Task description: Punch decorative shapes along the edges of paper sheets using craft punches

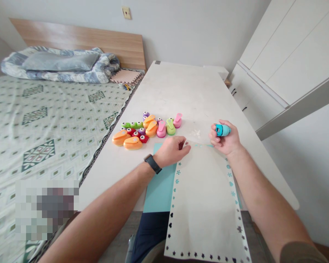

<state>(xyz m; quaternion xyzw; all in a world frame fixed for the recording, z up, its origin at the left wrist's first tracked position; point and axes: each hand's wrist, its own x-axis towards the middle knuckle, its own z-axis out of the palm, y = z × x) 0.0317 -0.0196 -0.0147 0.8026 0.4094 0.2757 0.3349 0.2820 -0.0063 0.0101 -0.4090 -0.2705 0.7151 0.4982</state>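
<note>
Green-and-white patterned bed fills the left side, clear of the work. White counter carries everything else. White paper lies on it in front of the person, near end hanging over the lap. Progress by edge: both long sides and the near edge have rows of punched shapes (stars, hearts, flowers), look mostly done. Far edge shows a flower at its left corner plus a few small holes; rest looks sparse, can't confirm, both hands are close in. Middle is uncut. Teal sheet sits underneath, sticks out on the left and shows through many of the holes. Left hand, black watch on the wrist, is at the paper's far left corner; fingers bent, thumb near them, gap narrow, can't tell if they pinch the edge. Right hand has its fingers wrapped round a teal punch, just above the far right corner, blocking the view of it. Other punches sit bunched beyond the left hand, off the paper: big orange punch, green punch, pink punch, plus small red, purple and green ones. Smallest: white scraps, loose just past the far edge, between the hands.
</note>
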